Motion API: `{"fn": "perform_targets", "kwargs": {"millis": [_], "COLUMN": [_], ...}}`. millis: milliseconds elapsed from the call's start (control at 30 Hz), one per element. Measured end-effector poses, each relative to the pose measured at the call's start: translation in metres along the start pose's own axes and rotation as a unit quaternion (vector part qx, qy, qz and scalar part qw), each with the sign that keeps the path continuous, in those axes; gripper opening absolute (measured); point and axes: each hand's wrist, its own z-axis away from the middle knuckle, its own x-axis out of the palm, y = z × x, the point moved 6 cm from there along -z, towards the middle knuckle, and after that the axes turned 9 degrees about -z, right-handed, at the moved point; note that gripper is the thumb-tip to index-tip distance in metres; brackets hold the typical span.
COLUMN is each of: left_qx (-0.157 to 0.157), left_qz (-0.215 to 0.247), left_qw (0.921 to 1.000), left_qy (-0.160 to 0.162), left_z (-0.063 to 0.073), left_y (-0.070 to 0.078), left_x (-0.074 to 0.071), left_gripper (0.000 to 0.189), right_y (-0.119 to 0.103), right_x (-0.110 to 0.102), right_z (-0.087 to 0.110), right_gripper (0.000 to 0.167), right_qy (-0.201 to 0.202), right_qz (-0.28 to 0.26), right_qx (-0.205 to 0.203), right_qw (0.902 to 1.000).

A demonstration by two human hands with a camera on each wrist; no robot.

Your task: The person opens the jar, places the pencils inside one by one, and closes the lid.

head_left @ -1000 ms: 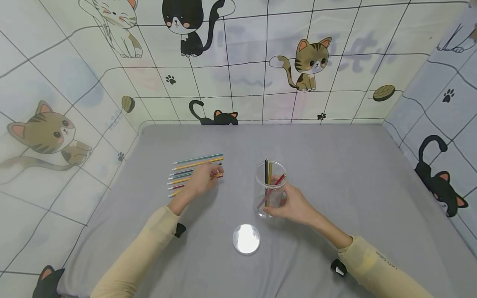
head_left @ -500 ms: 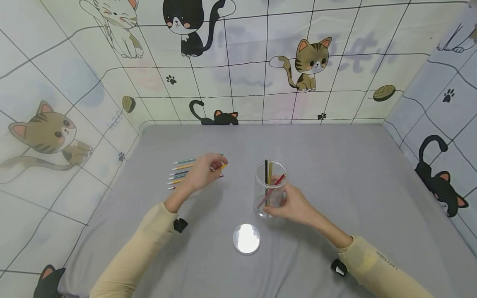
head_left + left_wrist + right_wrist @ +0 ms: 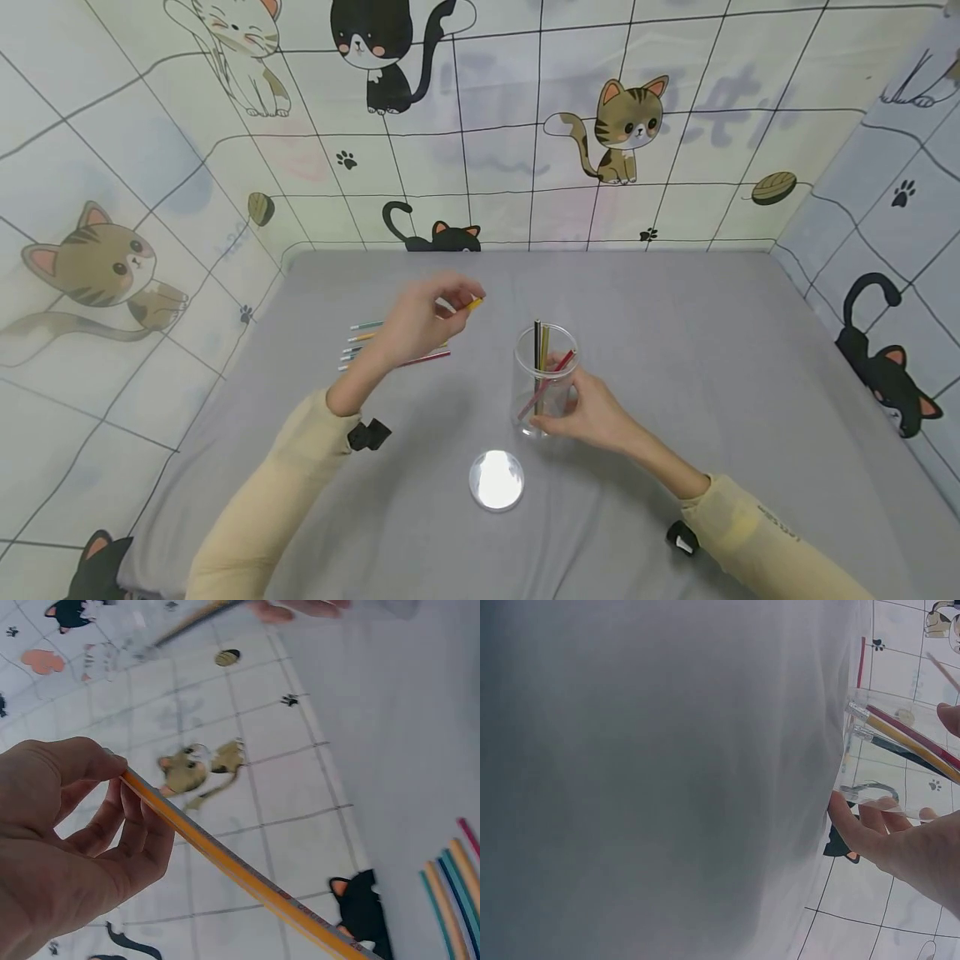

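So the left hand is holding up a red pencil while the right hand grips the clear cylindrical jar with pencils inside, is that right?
Not quite: the left hand holds a yellow-orange pencil, not a red one, as the left wrist view shows. The rest is right.

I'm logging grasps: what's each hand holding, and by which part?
Left hand: a yellow pencil, pinched near one end. Right hand: the clear jar, gripped around its side.

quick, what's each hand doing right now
Left hand: closed, pinching a slim yellow-orange pencil.
Right hand: closed, holding a transparent cylindrical jar.
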Motion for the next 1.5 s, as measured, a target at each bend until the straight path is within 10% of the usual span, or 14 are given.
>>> {"fn": "perform_targets", "kwargs": {"millis": [333,1500], "left_qx": [0.084,0.210], "left_qz": [0.033,0.130], "left_qw": [0.9959,0.9685], "left_qy": [0.004,-0.028], "left_z": [-0.025,-0.057], "left_y": [0.064,0.176], "left_x": [-0.016,-0.017], "left_gripper": [0.029,0.025], "right_y": [-0.003,0.003], "right_x": [-0.001,0.001], "right_z": [-0.002,0.001], "right_gripper": [0.057,0.066], "right_qy": [-0.001,-0.024], "right_qz": [0.006,-0.034], "right_qx": [-0.015,0.006], "right_qw": [0.9999,0.9991]}}
